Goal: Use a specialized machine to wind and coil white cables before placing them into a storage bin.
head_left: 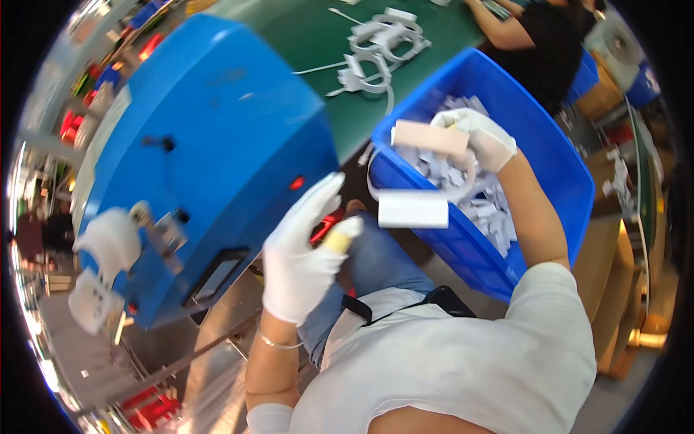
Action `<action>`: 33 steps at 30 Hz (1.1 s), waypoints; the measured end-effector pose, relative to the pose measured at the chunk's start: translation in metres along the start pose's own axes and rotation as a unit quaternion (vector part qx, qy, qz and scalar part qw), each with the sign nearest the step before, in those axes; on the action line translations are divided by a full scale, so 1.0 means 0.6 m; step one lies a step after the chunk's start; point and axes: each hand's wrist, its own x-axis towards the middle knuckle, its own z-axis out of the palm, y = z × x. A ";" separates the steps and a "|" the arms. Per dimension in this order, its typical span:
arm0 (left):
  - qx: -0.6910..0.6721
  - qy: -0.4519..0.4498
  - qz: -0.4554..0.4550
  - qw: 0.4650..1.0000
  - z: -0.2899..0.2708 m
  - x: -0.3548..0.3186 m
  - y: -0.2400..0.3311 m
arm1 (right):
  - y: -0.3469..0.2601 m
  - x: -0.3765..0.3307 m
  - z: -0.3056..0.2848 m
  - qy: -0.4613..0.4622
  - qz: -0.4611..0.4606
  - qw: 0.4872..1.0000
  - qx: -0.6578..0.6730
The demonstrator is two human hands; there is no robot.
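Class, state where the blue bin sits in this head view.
The blue bin sits at the right, beside the blue machine, where the right hand lifts a pale part.

Two gloved hands up, left hand (300,264) and right hand (481,137). One blue machine (217,145), one blue bin (549,181) heaped with small white parts beyond counting, one white block (413,210), one beige block (431,137).

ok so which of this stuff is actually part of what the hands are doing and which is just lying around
In hand:
- right hand holding a beige block, a white block dangling below
- blue bin of small white parts
- left hand, open by the blue machine

Lying about:
- white looped parts on the green table
- cardboard boxes
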 end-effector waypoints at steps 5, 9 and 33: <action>0.026 0.094 0.113 0.989 -0.073 -0.024 0.038 | -0.096 0.056 0.146 -0.094 -0.111 0.989 0.039; 0.168 0.347 0.207 0.899 -0.197 -0.105 0.095 | -0.198 0.039 0.266 -0.011 -0.271 0.962 0.003; 0.053 0.498 0.026 0.865 -0.312 -0.162 -0.015 | -0.303 0.139 0.452 -0.216 -0.391 0.894 -0.015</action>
